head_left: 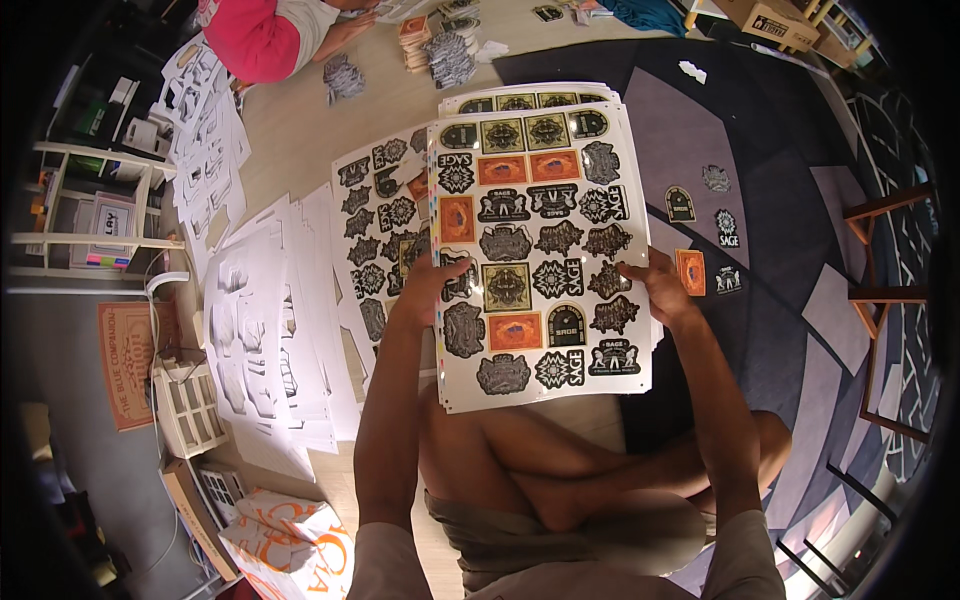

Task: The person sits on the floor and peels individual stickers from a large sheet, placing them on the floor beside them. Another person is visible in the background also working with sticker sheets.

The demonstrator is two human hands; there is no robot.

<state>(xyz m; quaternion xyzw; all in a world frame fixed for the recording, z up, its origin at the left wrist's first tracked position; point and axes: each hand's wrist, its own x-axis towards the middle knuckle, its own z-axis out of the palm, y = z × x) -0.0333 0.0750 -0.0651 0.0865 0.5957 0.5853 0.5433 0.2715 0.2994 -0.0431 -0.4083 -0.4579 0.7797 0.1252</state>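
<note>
A large white sheet of stickers (pixel 546 212) is held up over my crossed legs, printed with rows of black, orange and gold-green designs. My left hand (pixel 436 287) grips its left edge, thumb on top. At the right edge my right hand (pixel 660 285) grips the same sheet, thumb also in front. Most fingers of both hands are hidden underneath. Further printed sheets (pixel 540 90) show beyond its far edge; whether they are held with it I cannot tell. Partly covered on the left lies another sticker sheet (pixel 360 228) with small cut pieces on it.
Cut-out leftover sheets (pixel 265 330) are heaped at left. Loose stickers, including an orange one (pixel 690 272), lie on the dark carpet (pixel 760 370) at right. Beyond, a person in red (pixel 262 40) sits near piles of cut stickers (pixel 450 60). A paper bag (pixel 290 545) stands lower left.
</note>
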